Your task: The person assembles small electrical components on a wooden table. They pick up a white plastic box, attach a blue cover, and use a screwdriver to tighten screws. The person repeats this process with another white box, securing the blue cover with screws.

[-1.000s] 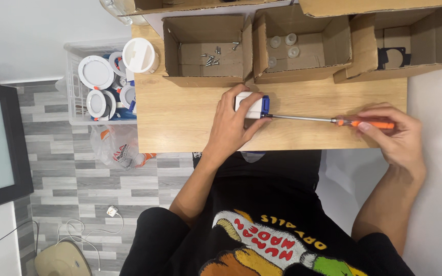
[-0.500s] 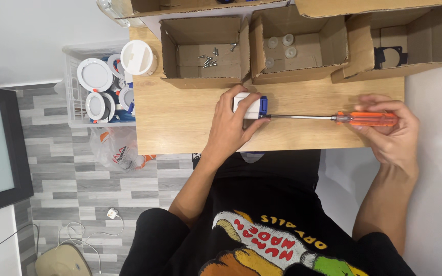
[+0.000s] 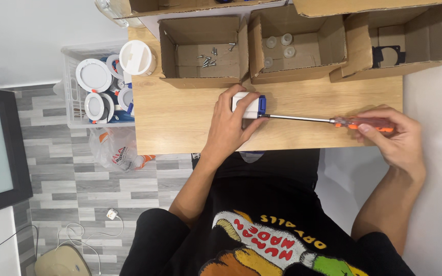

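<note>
My left hand (image 3: pixel 229 125) grips a small white box with a blue end (image 3: pixel 249 102) and presses it onto the wooden table (image 3: pixel 175 120). My right hand (image 3: pixel 396 138) holds the orange handle of a long screwdriver (image 3: pixel 328 120). The steel shaft lies level over the table and its tip meets the blue end of the box.
Three open cardboard boxes stand along the table's far edge: one with several screws (image 3: pixel 208 57), one with clear round caps (image 3: pixel 280 48), one with a black part (image 3: pixel 384 55). A clear crate of round white lamps (image 3: pixel 95 89) stands left of the table, a plastic bag (image 3: pixel 118 153) below it.
The view has shifted slightly. My right hand has turned on the screwdriver handle; the left hand and the box stay in place.
</note>
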